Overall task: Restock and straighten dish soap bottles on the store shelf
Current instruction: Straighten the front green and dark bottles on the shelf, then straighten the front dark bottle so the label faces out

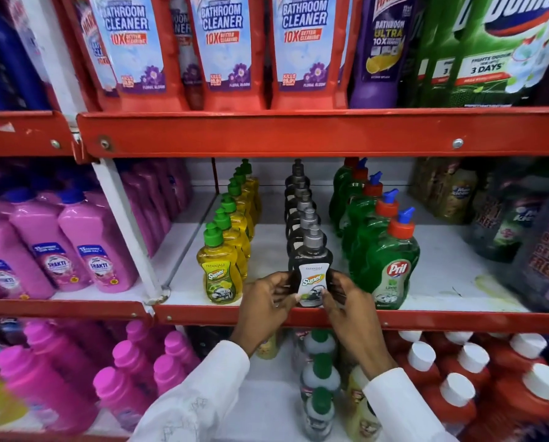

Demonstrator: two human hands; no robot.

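On the middle shelf (432,322) three rows of dish soap bottles run front to back. The front black bottle (311,260), with a grey cap and a white "Super" label, stands upright at the shelf's front edge. My left hand (267,301) grips its left side and my right hand (340,301) grips its right side, fingertips on the label. A row of yellow bottles with green caps (222,269) stands to the left. Green Pril bottles with red caps (391,269) line up to the right.
Pink bottles (75,250) fill the left bay. Red bathroom cleaner bottles (225,52) stand on the shelf above. Large dark bottles (528,244) crowd the right end. Below are red bottles with white caps (458,393), magenta bottles (133,378) and small soap bottles (319,378).
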